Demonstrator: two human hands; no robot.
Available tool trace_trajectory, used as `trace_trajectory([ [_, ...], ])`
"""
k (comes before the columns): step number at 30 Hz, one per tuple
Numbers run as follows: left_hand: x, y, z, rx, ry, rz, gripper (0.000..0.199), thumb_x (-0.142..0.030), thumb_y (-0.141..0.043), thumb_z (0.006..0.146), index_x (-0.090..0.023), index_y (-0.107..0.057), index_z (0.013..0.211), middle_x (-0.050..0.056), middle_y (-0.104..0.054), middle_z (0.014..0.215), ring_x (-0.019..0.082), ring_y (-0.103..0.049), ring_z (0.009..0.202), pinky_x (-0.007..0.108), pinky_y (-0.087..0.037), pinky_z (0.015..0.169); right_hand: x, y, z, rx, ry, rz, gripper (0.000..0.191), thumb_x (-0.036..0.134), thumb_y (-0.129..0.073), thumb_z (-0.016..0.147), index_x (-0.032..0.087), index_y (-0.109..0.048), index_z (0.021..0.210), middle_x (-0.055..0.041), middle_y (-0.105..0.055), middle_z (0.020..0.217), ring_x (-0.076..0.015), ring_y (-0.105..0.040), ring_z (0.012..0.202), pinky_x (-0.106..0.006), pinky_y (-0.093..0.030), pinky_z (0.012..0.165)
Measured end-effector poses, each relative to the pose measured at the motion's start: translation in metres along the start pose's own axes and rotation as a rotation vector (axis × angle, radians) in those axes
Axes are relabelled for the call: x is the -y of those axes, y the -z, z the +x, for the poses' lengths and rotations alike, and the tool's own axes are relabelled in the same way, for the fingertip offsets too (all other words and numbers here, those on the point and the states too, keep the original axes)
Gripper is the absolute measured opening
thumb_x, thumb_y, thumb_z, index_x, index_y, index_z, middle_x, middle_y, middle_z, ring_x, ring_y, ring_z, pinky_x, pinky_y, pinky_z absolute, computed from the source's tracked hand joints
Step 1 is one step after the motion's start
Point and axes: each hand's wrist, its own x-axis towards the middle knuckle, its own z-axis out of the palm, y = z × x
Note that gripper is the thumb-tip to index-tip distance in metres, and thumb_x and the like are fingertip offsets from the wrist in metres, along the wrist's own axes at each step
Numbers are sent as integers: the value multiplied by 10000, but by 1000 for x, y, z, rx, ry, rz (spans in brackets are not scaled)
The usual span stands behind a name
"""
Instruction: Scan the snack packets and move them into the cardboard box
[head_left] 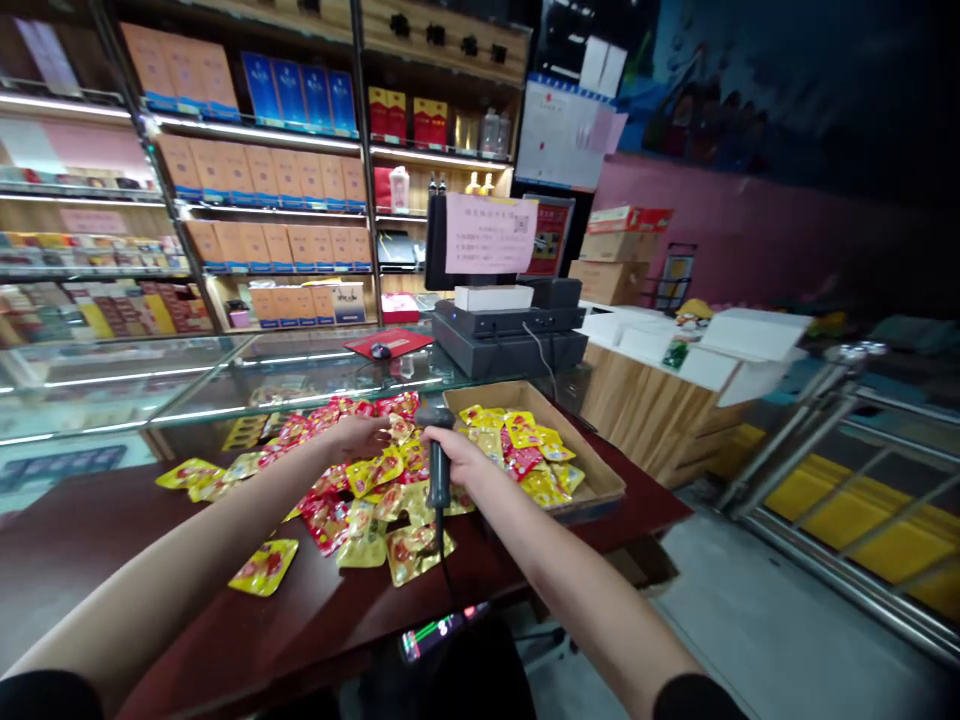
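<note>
My right hand (459, 455) is wrapped round the handle of a black handheld barcode scanner (439, 478), held upright with its head at the top and its cable hanging down. Just left of the scanner, my left hand (358, 438) reaches over a pile of red, yellow and gold snack packets (364, 535). Its fingers stretch towards the packets beside the scanner head; the fingertips are small and blurred. Right of my right hand, a shallow cardboard box (600, 480) holds more of these packets. One yellow packet (264, 567) lies apart near the table's front edge.
The dark red table (187, 570) adjoins a glass display counter (292, 350). A cash register drawer (502, 340) stands behind the box, near a mouse (381, 351). A lit phone (442, 632) lies below the table edge. Metal railings (795, 450) stand at right.
</note>
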Motion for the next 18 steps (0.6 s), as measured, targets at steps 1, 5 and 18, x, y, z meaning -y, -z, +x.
trace_trajectory([
  [1, 10, 9, -6, -39, -20, 55, 232, -312, -721, 681, -132, -644, 806, 79, -683, 806, 175, -639, 774, 258, -500, 676, -7, -6, 3, -2, -16, -5, 134, 126, -590, 643, 171, -475, 590, 57, -433, 429, -77, -403, 392, -197, -365, 406],
  [5, 50, 33, -19, -142, -151, 225, 277, -175, -758, 574, -154, -693, 842, 60, -710, 885, 206, -624, 900, 245, -474, 718, -28, -25, 16, -29, -72, -11, 159, 111, -594, 645, 174, -468, 572, 55, -424, 417, -79, -398, 379, -209, -397, 409],
  [18, 88, 22, -17, -338, -400, 532, 500, -201, -832, 433, -209, -691, 912, 81, -668, 965, 302, -563, 1064, 299, -428, 866, -36, -42, 30, -13, -154, 102, 42, 99, -519, 690, 134, -513, 668, 9, -504, 468, -100, -479, 423, -217, -453, 430],
])
